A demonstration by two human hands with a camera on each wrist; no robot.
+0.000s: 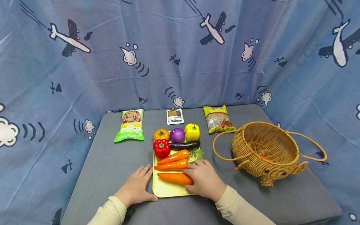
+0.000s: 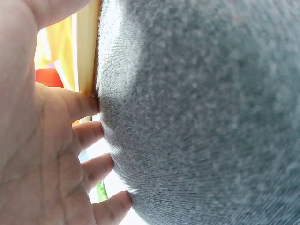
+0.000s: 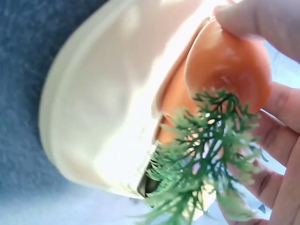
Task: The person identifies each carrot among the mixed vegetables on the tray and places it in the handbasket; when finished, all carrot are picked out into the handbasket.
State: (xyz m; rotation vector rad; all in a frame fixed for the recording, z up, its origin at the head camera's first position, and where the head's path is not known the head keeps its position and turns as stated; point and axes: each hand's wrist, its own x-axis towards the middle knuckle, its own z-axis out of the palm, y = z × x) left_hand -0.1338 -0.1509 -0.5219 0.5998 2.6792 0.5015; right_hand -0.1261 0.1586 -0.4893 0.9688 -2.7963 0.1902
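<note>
A yellow tray (image 1: 168, 190) of vegetables lies on the grey table. My right hand (image 1: 207, 179) pinches the thick end of the nearest carrot (image 1: 173, 177); in the right wrist view its green leaves (image 3: 211, 136) hang below the thumb and fingers. Two more carrots (image 1: 172, 165) lie just beyond it. My left hand (image 1: 137, 187) rests on the table at the tray's left side, fingers spread, fingertips (image 2: 96, 166) on the grey cloth. Farther back on the tray are a red bell pepper (image 1: 161, 148), an eggplant (image 1: 184, 145), a purple round vegetable (image 1: 177, 135), a yellow pepper (image 1: 192, 132) and an orange pumpkin (image 1: 161, 134).
On the right stands a wicker basket (image 1: 265, 150) with an animal face and two loop handles; something orange shows inside. Along the back lie a green food bag (image 1: 130, 125), a small white packet (image 1: 175, 116) and a yellow-edged bag (image 1: 218, 119). A blue curtain (image 1: 157, 62) hangs behind.
</note>
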